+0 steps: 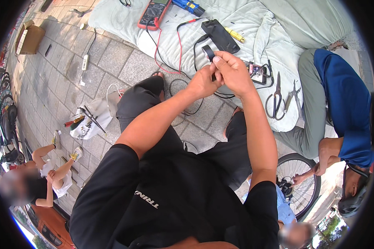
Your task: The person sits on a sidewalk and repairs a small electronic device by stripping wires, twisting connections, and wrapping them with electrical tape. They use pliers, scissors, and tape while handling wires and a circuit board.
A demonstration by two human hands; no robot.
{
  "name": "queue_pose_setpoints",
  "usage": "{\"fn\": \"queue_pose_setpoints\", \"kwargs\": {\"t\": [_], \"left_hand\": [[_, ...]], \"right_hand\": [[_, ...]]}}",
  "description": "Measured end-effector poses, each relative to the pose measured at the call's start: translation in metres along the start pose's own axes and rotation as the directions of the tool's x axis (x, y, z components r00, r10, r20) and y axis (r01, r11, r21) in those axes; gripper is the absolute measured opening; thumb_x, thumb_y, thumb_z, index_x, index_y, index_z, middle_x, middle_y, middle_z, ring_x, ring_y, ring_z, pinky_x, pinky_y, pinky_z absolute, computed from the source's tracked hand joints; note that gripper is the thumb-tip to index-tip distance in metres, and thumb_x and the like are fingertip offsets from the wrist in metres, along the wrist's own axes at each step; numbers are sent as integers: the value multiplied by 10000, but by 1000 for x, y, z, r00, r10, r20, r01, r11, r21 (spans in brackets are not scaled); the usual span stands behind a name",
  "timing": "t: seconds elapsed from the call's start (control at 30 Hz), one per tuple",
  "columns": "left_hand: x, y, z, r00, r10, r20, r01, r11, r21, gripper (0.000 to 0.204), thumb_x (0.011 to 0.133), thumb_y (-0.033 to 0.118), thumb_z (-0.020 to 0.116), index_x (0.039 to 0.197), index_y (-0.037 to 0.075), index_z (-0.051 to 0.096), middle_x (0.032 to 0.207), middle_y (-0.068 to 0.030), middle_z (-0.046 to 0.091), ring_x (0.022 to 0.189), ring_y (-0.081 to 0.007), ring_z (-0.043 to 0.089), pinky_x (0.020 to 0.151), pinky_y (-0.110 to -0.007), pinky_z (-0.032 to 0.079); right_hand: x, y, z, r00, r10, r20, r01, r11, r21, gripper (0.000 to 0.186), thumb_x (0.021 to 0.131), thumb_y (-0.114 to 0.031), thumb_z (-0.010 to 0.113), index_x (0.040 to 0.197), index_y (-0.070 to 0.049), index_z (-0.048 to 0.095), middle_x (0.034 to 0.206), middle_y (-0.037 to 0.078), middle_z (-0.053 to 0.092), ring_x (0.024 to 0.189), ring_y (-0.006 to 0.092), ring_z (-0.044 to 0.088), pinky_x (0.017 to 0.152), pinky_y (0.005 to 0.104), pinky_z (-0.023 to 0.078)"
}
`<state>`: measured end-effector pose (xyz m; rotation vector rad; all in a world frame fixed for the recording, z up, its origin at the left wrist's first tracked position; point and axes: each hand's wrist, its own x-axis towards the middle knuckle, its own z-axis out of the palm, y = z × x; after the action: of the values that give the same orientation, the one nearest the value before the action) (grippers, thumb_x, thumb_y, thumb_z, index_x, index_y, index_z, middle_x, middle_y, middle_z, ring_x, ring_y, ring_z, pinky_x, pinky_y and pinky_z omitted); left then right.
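Note:
Both my hands meet in front of me, above the edge of the pale cloth (253, 16). A roll of black tape (207, 52) is gripped at the fingertips of my right hand (235, 74). My left hand (202, 81) is closed in a pinch against the right fingers; what lies between its fingertips is hidden. Black cables (179, 83) run below and behind the hands. Just beyond them lies a black rectangular case (221, 36) with a lead at its end. To the right of my right hand sits an opened device with exposed electronics (258, 74).
On the cloth are a red multimeter (153, 15) with probe leads, a blue tool (189, 7), a yellow-handled tool (235, 35), scissors (275, 99) and pliers (295, 98). A person in blue (345, 91) crouches at right, near a bicycle wheel (299, 182). A white bag (91, 124) lies left.

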<state>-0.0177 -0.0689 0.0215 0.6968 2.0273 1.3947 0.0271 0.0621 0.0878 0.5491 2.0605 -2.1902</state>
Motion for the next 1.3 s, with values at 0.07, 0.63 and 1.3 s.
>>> {"fn": "queue_pose_setpoints", "kwargs": {"t": [0.07,0.63,1.3], "left_hand": [[-3,-5,1,997,71,-21,-68,992,109,258,861,95,739,1073,-38,678,988,-200,710,906,-327,724,806,-420,567],[-3,34,-23,922,385,-45,-386,923,0,343,1025,78,671,1360,9,635,1091,-94,730,885,-101,693,722,-254,557],[-2,25,-8,993,87,-85,-101,979,-175,243,1079,124,584,1247,-27,673,886,-20,700,703,-58,604,636,-241,520]], "right_hand": [[-24,7,-11,998,24,-60,-16,991,135,269,1093,-168,550,1275,4,646,912,16,673,636,59,551,542,220,432],[-68,21,-40,998,-30,-46,39,978,205,311,1100,-206,557,1287,9,681,786,-20,584,626,45,488,563,214,413],[-67,5,-28,894,-416,-169,268,796,-542,336,881,-74,769,1212,-88,714,1063,64,717,652,135,613,631,295,522]]}}
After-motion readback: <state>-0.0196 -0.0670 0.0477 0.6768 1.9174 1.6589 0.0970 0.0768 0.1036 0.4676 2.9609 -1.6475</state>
